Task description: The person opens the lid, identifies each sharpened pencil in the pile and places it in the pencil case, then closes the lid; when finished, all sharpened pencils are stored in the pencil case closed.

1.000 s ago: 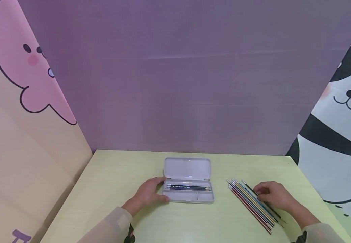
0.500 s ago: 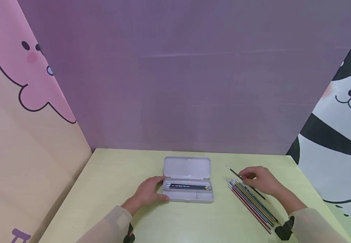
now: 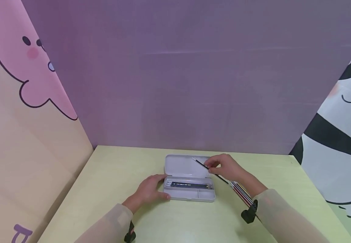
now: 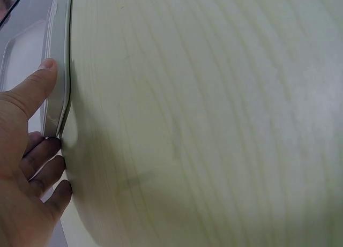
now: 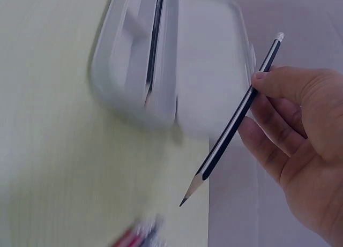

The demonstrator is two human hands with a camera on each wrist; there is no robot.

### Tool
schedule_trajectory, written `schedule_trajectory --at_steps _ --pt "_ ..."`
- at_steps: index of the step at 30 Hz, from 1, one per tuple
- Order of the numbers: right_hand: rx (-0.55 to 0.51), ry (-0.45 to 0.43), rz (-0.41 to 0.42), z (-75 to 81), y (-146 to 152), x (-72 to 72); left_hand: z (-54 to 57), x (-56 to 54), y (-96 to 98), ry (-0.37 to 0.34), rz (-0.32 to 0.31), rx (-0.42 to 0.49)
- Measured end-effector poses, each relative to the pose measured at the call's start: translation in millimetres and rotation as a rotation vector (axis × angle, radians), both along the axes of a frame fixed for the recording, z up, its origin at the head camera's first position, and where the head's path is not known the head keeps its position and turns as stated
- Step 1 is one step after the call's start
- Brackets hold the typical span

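A black-and-white striped pencil [image 5: 233, 121] with a white eraser end and a sharpened tip is pinched between the thumb and fingers of my right hand [image 3: 225, 167], in front of the raised lid. The white pencil case [image 3: 179, 194] lies open on the table, its lid [image 3: 178, 165] tipped back. Dark pencils [image 3: 189, 185] lie in its long rear compartment. My left hand [image 3: 151, 189] holds the case's left end, with the thumb [image 4: 40, 86] on the front edge and the other fingers by the end and behind.
Several loose pencils [image 3: 242, 194] lie in a bundle on the table [image 3: 187, 222] right of the case, partly hidden under my right forearm. A purple wall panel [image 3: 187, 84] stands behind the table's far edge.
My right hand has lifted the black pencil off the right side of the bundle and carried it left to the case. The left hand keeps its place on the case.
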State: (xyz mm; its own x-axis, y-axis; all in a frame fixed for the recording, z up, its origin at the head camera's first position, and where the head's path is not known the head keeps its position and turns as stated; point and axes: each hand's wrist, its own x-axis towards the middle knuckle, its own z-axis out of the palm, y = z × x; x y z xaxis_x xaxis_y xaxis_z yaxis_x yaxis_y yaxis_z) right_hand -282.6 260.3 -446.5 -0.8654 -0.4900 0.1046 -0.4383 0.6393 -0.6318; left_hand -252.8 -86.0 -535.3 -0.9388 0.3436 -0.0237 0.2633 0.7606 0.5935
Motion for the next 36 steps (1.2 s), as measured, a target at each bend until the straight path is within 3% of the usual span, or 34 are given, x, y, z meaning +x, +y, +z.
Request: schedule_trajectory --at_steps 7,13,20,26,36 --pt "0.012 0.02 0.08 -0.2 -49 -8.2 1.2 -0.5 0.5 -0.006 -0.001 0.001" --pt "0.017 -0.003 0.107 -12.2 -75 -10.2 2.5 -1.0 0.6 -0.007 -0.009 0.0" --pt "0.006 -0.071 0.129 -27.9 -82 -10.1 2.2 -1.8 0.4 -0.001 -0.013 -0.009" --pt "0.008 -0.073 0.153 -39.0 -88 -11.1 1.7 -2.6 -0.5 0.003 -0.013 -0.021" --pt "0.14 -0.037 0.127 -53.9 -95 -8.6 -0.4 -3.2 0.4 0.001 -0.01 -0.023"
